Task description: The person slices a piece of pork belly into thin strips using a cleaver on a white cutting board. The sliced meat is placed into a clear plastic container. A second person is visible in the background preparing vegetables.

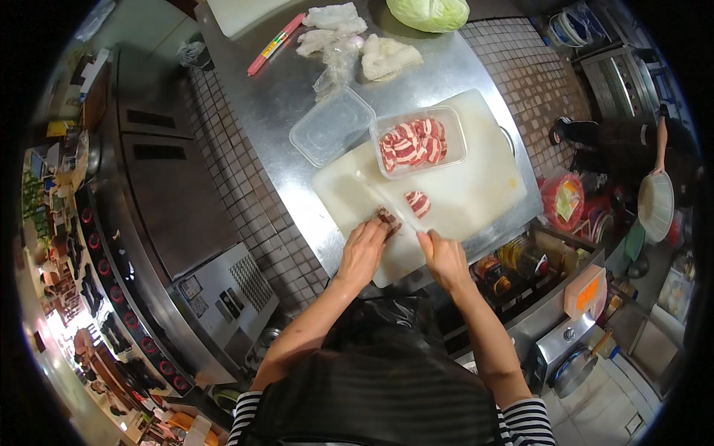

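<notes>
My right hand [448,257] grips the handle of a kitchen knife [387,199], whose blade is blurred and points away to the upper left over a white cutting board [485,167]. Just left of the blade, my left hand [361,251] holds a piece of streaky red meat [390,218] with its fingertips against the board. One cut slice of meat [418,204] lies flat to the right of the knife. Beyond it, a clear plastic container [456,142] on the board holds several striped meat slices [410,144]. Its translucent lid [333,127] rests to the left, on the steel table.
At the far side of the steel table [245,100] lie a pink wrapped sausage [276,44], crumpled plastic bags [337,56], a pale cloth [390,57] and a cabbage [429,12]. An open drawer [519,262] with bottles is by my right arm. A person [625,139] holding a colander [656,206] stands at right.
</notes>
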{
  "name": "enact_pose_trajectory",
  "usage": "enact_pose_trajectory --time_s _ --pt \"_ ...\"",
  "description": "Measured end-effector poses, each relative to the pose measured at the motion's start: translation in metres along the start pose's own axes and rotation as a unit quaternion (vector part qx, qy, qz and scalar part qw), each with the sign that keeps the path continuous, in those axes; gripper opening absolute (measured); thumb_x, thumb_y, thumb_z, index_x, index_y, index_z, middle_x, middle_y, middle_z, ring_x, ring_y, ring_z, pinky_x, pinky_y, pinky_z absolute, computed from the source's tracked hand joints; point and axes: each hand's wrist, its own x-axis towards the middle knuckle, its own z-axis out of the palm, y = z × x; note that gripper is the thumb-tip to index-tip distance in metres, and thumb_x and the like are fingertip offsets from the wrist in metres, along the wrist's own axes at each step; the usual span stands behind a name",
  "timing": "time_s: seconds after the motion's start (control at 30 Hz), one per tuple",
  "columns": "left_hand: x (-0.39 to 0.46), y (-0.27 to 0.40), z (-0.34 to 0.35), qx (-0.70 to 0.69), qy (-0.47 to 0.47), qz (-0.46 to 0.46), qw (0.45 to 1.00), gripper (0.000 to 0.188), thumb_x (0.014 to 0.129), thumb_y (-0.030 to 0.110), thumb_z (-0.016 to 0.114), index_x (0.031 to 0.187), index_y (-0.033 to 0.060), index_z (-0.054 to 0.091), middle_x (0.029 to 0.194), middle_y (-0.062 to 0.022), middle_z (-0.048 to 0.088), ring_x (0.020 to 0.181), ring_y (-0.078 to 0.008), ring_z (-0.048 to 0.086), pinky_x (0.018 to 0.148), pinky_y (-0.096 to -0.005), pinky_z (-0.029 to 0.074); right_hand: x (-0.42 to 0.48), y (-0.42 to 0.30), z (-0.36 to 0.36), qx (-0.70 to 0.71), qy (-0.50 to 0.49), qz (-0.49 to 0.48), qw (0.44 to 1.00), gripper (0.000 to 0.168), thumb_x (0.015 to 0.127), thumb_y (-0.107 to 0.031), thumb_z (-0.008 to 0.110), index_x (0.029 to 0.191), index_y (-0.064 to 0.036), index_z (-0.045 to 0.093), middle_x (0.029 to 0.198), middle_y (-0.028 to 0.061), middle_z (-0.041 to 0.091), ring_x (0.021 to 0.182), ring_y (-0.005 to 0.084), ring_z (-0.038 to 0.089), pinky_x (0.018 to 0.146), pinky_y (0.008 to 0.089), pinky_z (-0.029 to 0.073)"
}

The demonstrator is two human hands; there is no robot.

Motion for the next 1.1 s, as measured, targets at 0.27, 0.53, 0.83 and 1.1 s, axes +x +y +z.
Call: enact_pose_trajectory --time_s 0.27,0.53,0.83,1.1 --pt "-0.004 -0.006 0.005 0.049 -0.006 0.015 0.999 0.032 0.061 -0.008 0.06 0.092 -0.0061 0.06 0.103 -0.0205 0.055 0.102 -0.0375 0.051 0.089 -0.0402 0.043 -0.07 -0.005 -0.012 -0.052 0.007 -0.014 0.999 0.04 0.092 -0.037 0.048 0.073 -0.003 0.05 0.061 0.0196 0.058 0.056 0.0382 0.058 0.048 0.0457 0.044" --pt "-0.003 -0.007 0.006 0.031 -0.015 0.01 0.999 0.035 0.062 -0.009 0.059 0.097 -0.0072 0.059 0.105 -0.0215 0.054 0.103 -0.0383 0.05 0.091 -0.0407 0.042 -0.072 -0.005 -0.014 -0.07 -0.018 0.012 0.997 0.041 0.092 -0.039 0.048 0.073 -0.003 0.05 0.061 0.0181 0.059 0.056 0.037 0.059 0.049 0.0455 0.046" --pt "0.002 0.002 -0.006 -0.004 -0.011 0.007 1.0 0.04 0.063 -0.008 0.06 0.102 -0.0039 0.057 0.101 -0.0172 0.055 0.099 -0.0356 0.051 0.088 -0.0405 0.042 -0.014 -0.016 0.032 -0.056 -0.021 -0.013 0.998 0.037 0.093 -0.037 0.046 0.08 -0.003 0.051 0.064 0.0206 0.059 0.061 0.04 0.059 0.052 0.0485 0.045" --pt "-0.001 -0.004 0.003 -0.007 0.001 -0.003 1.0 0.038 0.072 -0.002 0.063 0.109 -0.0025 0.055 0.109 -0.016 0.054 0.103 -0.0336 0.052 0.089 -0.0391 0.043 0.031 0.008 0.031 0.143 0.056 -0.017 0.988 0.043 0.094 -0.038 0.043 0.075 0.0 0.053 0.063 0.0247 0.056 0.064 0.0448 0.056 0.056 0.0511 0.044"
